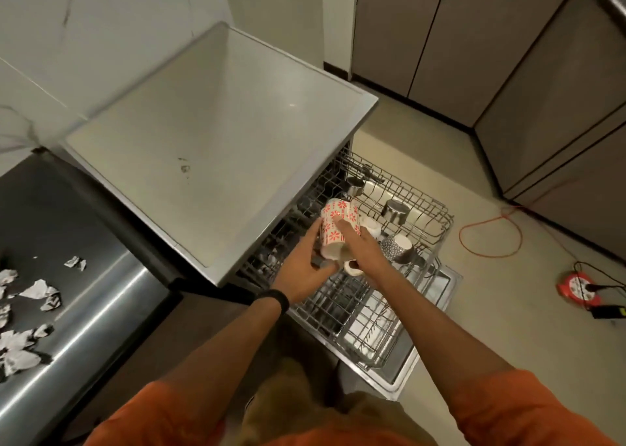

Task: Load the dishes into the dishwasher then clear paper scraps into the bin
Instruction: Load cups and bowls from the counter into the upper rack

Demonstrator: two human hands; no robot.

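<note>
The red-patterned mug (333,223) is held above the dishwasher rack (435,208) by the left hand (305,266) and right hand (364,247), the fingers of both clamped on it.

Your mug (333,223) shows red flowers on white; the cup (396,247) is black-and-white speckled; your sleeves (169,415) and the cable (459,235) are orange; your wristband (274,298) is black.
</note>
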